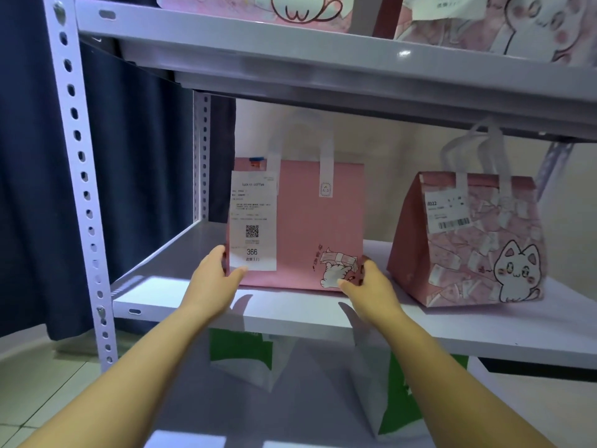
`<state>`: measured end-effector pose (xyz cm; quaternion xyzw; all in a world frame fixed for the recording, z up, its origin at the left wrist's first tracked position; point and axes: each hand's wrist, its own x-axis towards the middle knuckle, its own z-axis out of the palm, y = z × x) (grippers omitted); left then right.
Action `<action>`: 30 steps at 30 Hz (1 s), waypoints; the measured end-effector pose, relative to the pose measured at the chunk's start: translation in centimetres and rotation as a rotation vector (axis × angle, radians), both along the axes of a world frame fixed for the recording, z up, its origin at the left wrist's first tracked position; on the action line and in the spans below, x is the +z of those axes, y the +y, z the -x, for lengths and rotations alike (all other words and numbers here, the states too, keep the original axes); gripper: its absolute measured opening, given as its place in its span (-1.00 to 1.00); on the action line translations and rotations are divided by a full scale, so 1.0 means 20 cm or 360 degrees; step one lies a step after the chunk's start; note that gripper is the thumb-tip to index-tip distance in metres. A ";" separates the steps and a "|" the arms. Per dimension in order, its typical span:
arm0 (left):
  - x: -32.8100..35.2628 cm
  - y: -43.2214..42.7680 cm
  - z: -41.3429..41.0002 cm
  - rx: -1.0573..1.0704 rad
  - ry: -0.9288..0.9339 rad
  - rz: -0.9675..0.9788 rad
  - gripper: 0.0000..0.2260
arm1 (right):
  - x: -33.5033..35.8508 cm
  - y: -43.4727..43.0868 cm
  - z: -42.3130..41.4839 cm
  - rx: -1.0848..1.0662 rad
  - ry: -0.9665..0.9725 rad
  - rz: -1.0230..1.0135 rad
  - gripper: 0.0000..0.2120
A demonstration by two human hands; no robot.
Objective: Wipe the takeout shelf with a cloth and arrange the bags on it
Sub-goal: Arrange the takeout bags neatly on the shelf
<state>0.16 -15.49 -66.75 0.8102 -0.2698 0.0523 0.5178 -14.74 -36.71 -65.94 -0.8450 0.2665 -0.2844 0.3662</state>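
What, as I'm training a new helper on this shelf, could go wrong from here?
1. The left hand and right hand grip the pink bag only at its bottom corners; tall and near the front edge of the shelf, it might tip forward.
2. The left thumb lies at the lower edge of the receipt, which could crumple or tear.
3. Slid right, it may bump the cat bag.

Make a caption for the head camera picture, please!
Left hand and right hand grip the pink bag on the white shelf.
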 end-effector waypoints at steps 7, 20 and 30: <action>-0.01 -0.01 0.07 0.0047 0.0043 0.0142 -0.71 | 0.01 -0.03 0.10 -0.0109 -0.0104 -0.0046 -0.75; -0.04 0.10 0.11 0.0021 -0.0080 0.0082 -0.72 | -0.01 0.08 0.13 0.0082 -0.0151 -0.0111 -0.69; -0.02 0.16 0.17 0.0213 -0.0169 0.0166 -0.58 | 0.01 0.08 0.21 -0.0049 -0.0273 0.0021 -0.60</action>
